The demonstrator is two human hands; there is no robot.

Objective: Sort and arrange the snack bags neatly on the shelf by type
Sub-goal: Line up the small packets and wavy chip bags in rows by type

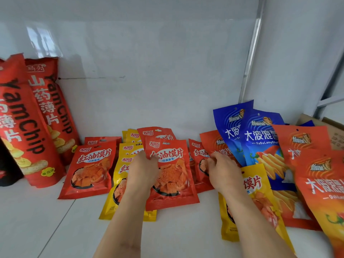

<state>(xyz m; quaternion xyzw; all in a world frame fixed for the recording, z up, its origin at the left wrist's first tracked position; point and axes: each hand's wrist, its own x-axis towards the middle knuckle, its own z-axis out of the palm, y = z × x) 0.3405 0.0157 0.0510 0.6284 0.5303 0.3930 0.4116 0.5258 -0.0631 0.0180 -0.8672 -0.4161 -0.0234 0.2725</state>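
Small red snack bags (89,170) and yellow snack bags (122,164) of the same brand lie in a loose row on the white shelf (55,220). My left hand (141,172) grips a red snack bag (171,175) by its left edge, in front of the yellow ones. My right hand (223,172) pinches the edge of another red snack bag (198,161) behind it, above a yellow bag (258,194). Blue wavy-chip bags (260,138) and orange wavy-chip bags (322,183) pile up at the right, overlapping.
Two tall red YamChip bags (28,118) lean against the back wall at the left, with a black bag (7,168) at the far left edge. A cardboard box (333,131) sits behind the pile at the right. A metal shelf post (251,53) rises at the back right.
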